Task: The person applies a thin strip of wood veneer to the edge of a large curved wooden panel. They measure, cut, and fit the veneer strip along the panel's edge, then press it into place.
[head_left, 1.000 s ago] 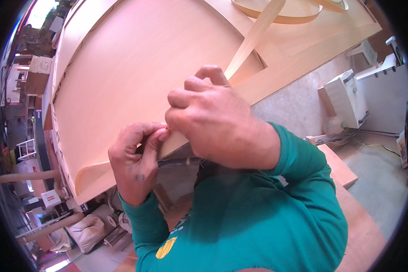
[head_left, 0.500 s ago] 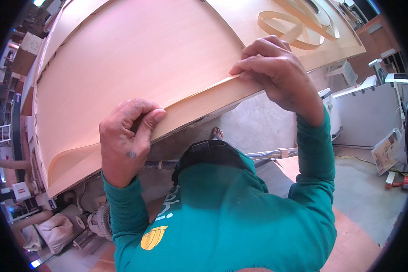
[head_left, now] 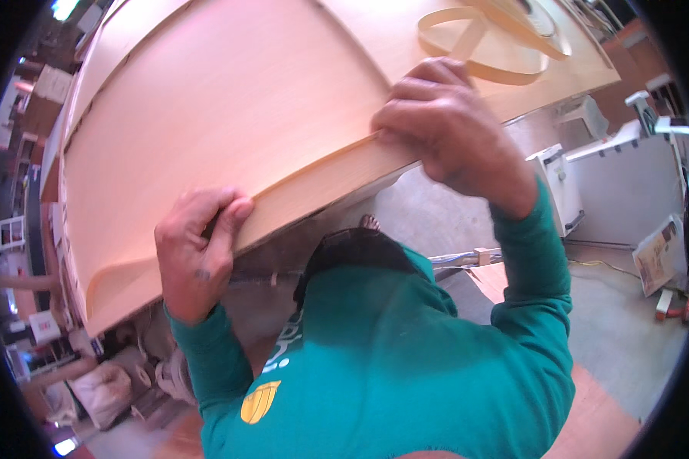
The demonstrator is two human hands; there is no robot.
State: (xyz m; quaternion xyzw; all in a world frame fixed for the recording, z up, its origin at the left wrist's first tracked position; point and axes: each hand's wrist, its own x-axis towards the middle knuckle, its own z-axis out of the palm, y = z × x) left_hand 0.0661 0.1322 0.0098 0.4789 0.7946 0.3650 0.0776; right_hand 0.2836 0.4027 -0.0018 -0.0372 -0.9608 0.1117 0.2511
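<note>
A thin pale wood-coloured edging strip (head_left: 314, 185) runs along the near edge of a large pale wooden panel (head_left: 230, 115). My left hand (head_left: 197, 252) pinches the strip between thumb and fingers near the left part of that edge. Farther right, my right hand (head_left: 455, 130) is closed on the strip at the panel's edge, slightly smeared by motion, with its fingertips partly hidden. Between my hands the strip stands along the edge, its upper rim a little above the panel's face. Left of my left hand, the strip's end curls over the corner.
Loose loops of the same strip (head_left: 513, 76) lie on the panel at the far right beside a roll (head_left: 540, 19). A grey machine (head_left: 628, 187) stands to the right. Bags (head_left: 103, 390) and hoses are on the floor at lower left.
Both hands have shifted slightly left along the panel edge, the left one also nearer to me. The loose loops at the far right have moved a little left. Both hands stay closed.
</note>
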